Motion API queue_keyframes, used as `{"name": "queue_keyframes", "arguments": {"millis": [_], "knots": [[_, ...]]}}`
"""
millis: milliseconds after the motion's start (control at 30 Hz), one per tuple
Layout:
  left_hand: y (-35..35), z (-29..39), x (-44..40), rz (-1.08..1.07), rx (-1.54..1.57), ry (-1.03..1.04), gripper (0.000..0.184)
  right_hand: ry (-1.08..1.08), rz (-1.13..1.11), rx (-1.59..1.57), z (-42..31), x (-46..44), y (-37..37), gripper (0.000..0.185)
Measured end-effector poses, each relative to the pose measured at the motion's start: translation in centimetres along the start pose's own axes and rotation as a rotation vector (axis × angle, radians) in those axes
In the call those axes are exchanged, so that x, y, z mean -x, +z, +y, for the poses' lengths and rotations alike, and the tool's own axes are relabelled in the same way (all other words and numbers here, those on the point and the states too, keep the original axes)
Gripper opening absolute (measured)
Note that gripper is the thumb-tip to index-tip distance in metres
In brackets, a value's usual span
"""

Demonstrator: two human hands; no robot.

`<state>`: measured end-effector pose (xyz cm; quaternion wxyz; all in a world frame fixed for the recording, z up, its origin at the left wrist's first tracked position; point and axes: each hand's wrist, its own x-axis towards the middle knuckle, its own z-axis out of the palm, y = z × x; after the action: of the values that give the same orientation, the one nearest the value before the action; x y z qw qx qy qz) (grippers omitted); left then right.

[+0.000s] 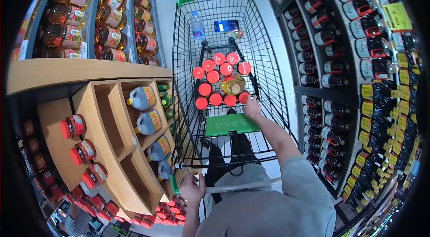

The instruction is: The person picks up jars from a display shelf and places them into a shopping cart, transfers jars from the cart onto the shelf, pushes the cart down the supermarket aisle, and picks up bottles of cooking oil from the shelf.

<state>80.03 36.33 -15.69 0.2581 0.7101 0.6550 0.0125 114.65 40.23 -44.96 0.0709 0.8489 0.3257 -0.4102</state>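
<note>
1. Now, the right hand (pixel 252 106) is in the cart (pixel 232 125), fingers bent, right by a red-topped jar (pixel 244 98); I cannot tell if it grips it.
2. The left hand (pixel 193 187) is half curled at the left end of the cart's handle (pixel 244 187); I cannot tell how tight.
3. More jars (pixel 213 76) are in the cart, around a yellow bottle (pixel 233 86).
4. A water bottle (pixel 196 27) is at the cart's far end.

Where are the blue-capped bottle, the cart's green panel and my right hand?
Blue-capped bottle (pixel 197 27): head view, middle of its body.
Green panel (pixel 232 125): head view, centre of its flat face.
Right hand (pixel 252 108): head view, back of the hand.
</note>
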Motion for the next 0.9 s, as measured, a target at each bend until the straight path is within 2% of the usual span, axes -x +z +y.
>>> {"name": "queue_keyframes", "arguments": {"millis": [133, 267, 367, 567, 633, 733, 767, 833, 900], "knots": [[0.4, -0.4, -0.3, -0.004, 0.028, 0.027, 0.012, 0.018, 0.058, 0.043, -1.2, -3.5, 3.5, 0.093], [0.3, -0.6, -0.5, -0.033, -0.017, 0.060, 0.010, 0.008, 0.165, 0.172, -1.1, -5.8, 5.8, 0.073], [0.8, -1.2, -0.2, -0.017, 0.052, 0.020, 0.010, -0.060, 0.152, 0.121, -0.2, -6.6, 5.9, 0.073], [0.3, -0.5, -0.3, -0.003, 0.047, 0.057, 0.013, -0.119, 0.071, -0.005, 0.1, -3.2, -0.1, 0.081], [0.1, -0.4, -0.3, 0.028, 0.065, 0.048, 0.014, -0.182, 0.066, -0.013, 0.1, -0.6, -3.2, 0.077], [-0.2, -0.4, -0.3, 0.059, 0.070, 0.094, 0.015, -0.233, 0.021, -0.077, -1.0, 5.2, -9.0, 0.081], [-0.2, -0.3, -0.3, 0.074, 0.078, 0.100, 0.016, -0.233, 0.025, -0.139, -1.7, 7.8, -11.1, 0.079], [0.1, -0.6, -0.1, 0.106, 0.106, 0.135, 0.017, -0.388, 0.100, -0.211, -1.7, 11.7, -13.0, 0.070], [-0.6, -0.5, 0.1, 0.113, 0.126, 0.182, 0.020, -0.464, 0.019, -0.361, -3.2, 16.8, -16.0, 0.065]]}}
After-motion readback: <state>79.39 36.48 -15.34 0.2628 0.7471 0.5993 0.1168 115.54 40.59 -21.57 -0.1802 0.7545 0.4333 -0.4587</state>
